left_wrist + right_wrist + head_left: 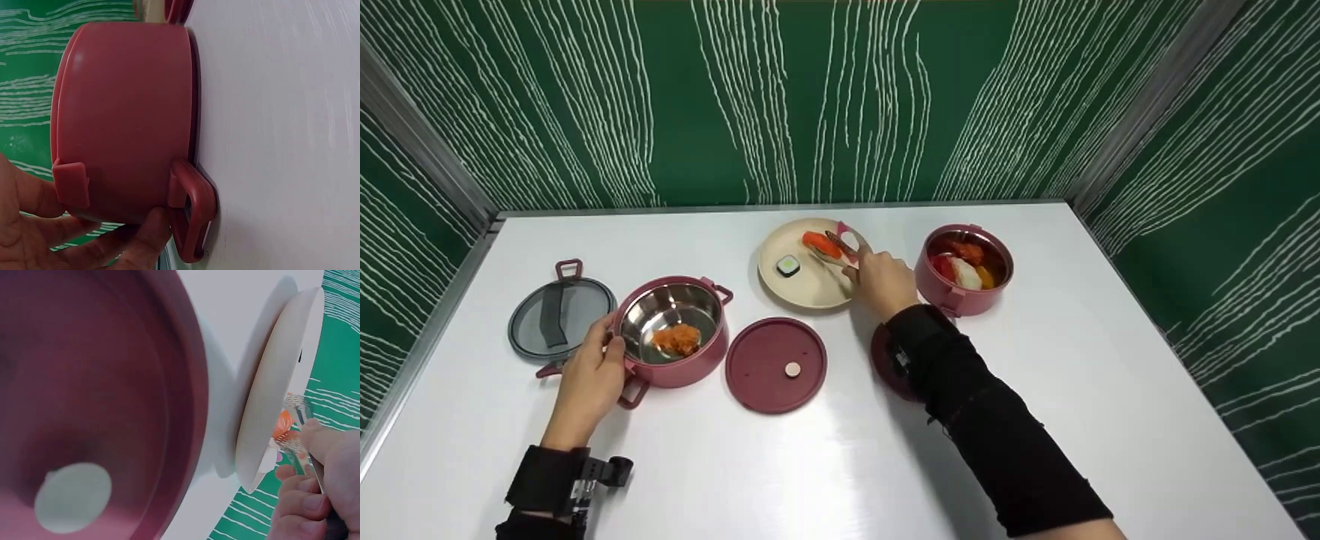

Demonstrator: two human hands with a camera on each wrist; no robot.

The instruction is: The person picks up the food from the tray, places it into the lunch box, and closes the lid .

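Observation:
My left hand (591,379) holds the side of a pink pot (684,373), thumb near its rim and fingers against its wall beside the loop handle (203,211). Orange food (678,340) lies inside that pot. Over the cream plate (787,296), my right hand (887,281) grips metal tongs (298,451). Their tips stand around an orange-red food piece (819,243), though I cannot tell whether they squeeze it. A sushi roll (788,265) sits on the plate's left, and a pink-and-white piece (849,241) lies near its right rim.
A second pink pot (971,300) holding several foods stands right of the plate. One maroon lid (769,360) lies at the middle; another (889,367) is partly hidden beneath my right arm. At far left rests a glass lid (529,319) with a dark rim.

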